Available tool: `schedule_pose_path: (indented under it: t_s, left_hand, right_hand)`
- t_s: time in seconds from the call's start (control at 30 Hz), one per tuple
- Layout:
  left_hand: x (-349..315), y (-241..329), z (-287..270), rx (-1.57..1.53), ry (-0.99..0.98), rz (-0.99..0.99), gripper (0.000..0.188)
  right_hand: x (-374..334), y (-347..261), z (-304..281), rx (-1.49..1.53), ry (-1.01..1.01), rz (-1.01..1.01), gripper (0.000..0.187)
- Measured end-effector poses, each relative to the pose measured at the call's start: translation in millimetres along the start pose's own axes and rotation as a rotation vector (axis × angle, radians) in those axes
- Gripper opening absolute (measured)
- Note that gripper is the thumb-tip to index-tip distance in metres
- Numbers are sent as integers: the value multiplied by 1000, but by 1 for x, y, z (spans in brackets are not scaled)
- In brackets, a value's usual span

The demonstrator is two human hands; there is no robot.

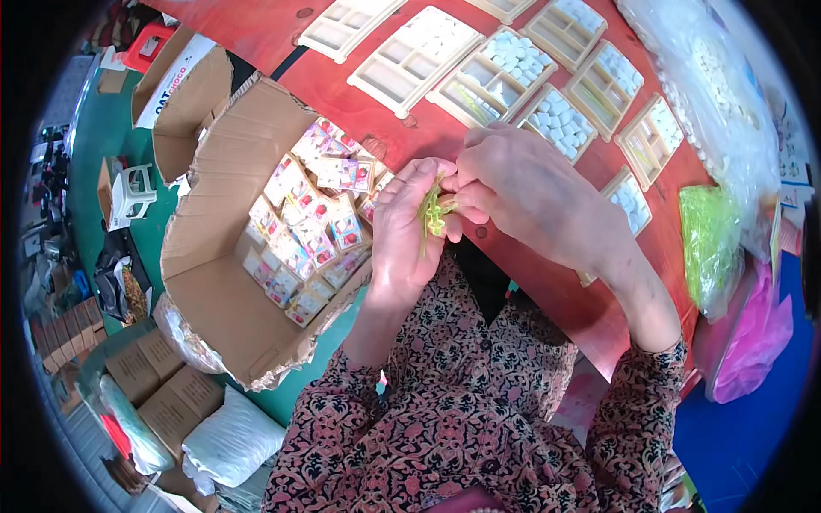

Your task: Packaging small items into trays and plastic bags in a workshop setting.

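Observation:
A small bunch of thin, translucent yellow-green plastic pieces (434, 215) is held in my left hand (400, 224), its fingers curled round them and the thumb pointing up. My right hand (534, 181) meets it from the right, fingertips pinched together against the upper end of the bunch. What those fingertips grip is hidden behind the knuckles. Just beyond my hands, a cream compartment tray (434, 96) holds white pillow-shaped pieces (516, 58) and similar yellow-green strips (470, 101). Another tray's white pieces (558, 124) lie right behind my right hand.
Several more cream trays (617, 85) stand across the red table (342, 111). On the left, an open cardboard box (214, 291) contains many printed packs (308, 218). Clear bags (718, 94), a green bag (711, 244) and pink plastic (754, 338) line the right side.

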State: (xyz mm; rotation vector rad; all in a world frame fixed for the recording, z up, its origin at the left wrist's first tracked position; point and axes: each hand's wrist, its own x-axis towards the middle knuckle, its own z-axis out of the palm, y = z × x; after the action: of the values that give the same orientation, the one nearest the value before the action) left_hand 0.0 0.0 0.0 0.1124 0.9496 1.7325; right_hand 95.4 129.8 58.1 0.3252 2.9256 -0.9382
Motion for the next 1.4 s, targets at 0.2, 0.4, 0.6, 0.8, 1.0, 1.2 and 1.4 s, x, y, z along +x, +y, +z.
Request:
schedule_pose_path:
  t_s: [0.2, 0.4, 0.6, 0.8, 1.0, 1.2, 1.4]
  left_hand:
    - [6, 6, -14, -120, 83, -41, 33]
    - [9, 17, -16, -249, -29, -32, 42]
    - [8, 20, -8, -257, 40, -7, 44]
    - [8, 22, -9, -330, -40, 73, 47]
    - [13, 13, -26, -680, -505, 117, 48]
    - [11, -1, 13, -593, -100, -32, 45]
    - [3, -9, 16, -230, -172, 11, 49]
  right_hand:
    - [1, 2, -14, 57, 244, -80, 10]
    - [15, 24, -34, -30, 209, -34, 13]
    - [74, 11, -32, 17, 299, 261, 19]
    - [89, 13, 3, -18, 553, 20, 19]
    - [40, -23, 5, 447, 231, 108, 19]
    - [9, -28, 24, 60, 288, 319, 14]
    - [1, -8, 46, 453, 523, 144, 18]
